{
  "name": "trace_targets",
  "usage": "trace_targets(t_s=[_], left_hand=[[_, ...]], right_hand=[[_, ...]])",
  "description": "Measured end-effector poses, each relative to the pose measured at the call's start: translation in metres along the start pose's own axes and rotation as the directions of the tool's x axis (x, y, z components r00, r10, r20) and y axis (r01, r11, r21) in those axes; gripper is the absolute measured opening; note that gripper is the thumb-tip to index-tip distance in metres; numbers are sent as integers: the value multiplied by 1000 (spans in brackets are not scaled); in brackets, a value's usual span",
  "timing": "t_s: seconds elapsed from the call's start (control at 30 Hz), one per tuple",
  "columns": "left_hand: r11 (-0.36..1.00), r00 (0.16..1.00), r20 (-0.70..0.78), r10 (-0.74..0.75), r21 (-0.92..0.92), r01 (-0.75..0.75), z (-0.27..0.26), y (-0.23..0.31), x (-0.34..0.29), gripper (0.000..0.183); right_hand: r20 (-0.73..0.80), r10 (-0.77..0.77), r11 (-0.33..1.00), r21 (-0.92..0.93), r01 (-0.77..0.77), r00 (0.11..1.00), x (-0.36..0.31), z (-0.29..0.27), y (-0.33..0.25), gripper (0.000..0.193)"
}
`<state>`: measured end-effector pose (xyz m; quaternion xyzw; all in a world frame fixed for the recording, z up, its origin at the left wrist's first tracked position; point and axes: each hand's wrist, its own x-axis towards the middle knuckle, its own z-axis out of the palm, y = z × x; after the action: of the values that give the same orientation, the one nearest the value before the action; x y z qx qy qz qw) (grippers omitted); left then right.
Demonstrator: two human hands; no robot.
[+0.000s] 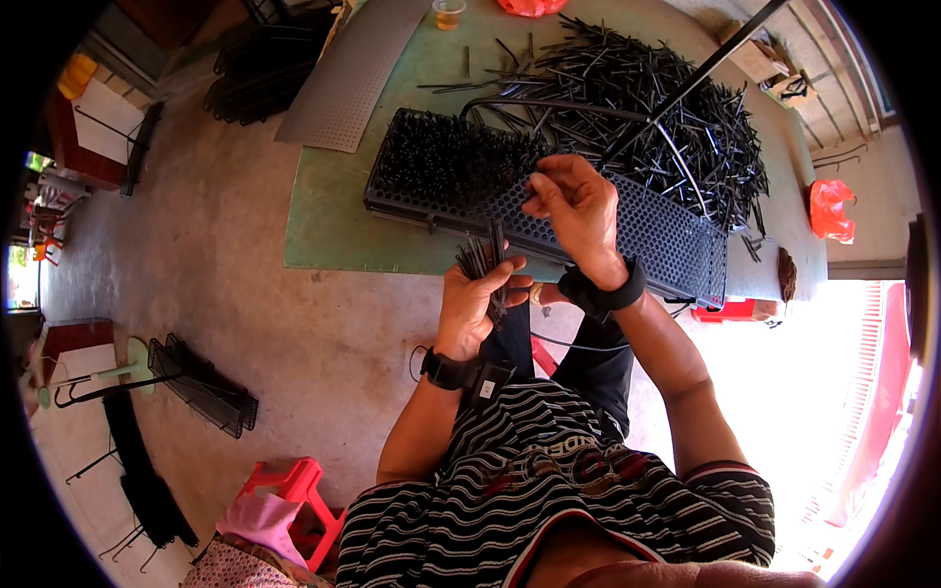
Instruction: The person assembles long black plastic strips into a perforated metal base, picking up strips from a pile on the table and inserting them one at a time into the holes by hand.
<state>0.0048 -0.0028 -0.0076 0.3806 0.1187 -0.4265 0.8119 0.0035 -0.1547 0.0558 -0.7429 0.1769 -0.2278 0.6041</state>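
Beside the green table point(333, 211), in a loosely curled left hand point(464, 309): a bundle of thin black rods point(480, 261). Over the perforated black tray point(676, 245), a right hand point(585, 211) with thumb and fingers drawn close; impossible to tell if pinching a rod. At the tray's left, packed upright rods point(431, 157); at its right, bare holes point(637, 204); behind, a loose heap point(686, 122). Possible trouble: spilling from a slack left grip, or tilting seated rods by brushing past.

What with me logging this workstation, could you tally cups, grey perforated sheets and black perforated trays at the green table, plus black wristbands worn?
Cups: 1
Grey perforated sheets: 1
Black perforated trays: 1
Black wristbands: 2
Total: 5
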Motion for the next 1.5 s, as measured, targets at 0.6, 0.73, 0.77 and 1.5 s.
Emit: trace_targets(t_s=[0.6, 0.73, 0.77, 1.5], left_hand=[[999, 995, 91, -41, 6, 40, -6, 5, -5, 27], [998, 980, 191, -63, -20, 68, -5, 9, -8, 24], [997, 974, 216, -70, -23, 77, -4, 9, -8, 23], [960, 893, 356, -275, 160, 231, 22, 8, -19, 11]], right_hand=[[429, -469, 551, -541, 635, 772, 14, 12, 12, 12], [549, -193, 728, -476, 493, 814, 3, -3, -6, 20], [600, -209, 693, -467, 550, 772, -1, -6, -7, 21], [916, -226, 1, -339, 941, 330, -38, -46, -11, 64]])
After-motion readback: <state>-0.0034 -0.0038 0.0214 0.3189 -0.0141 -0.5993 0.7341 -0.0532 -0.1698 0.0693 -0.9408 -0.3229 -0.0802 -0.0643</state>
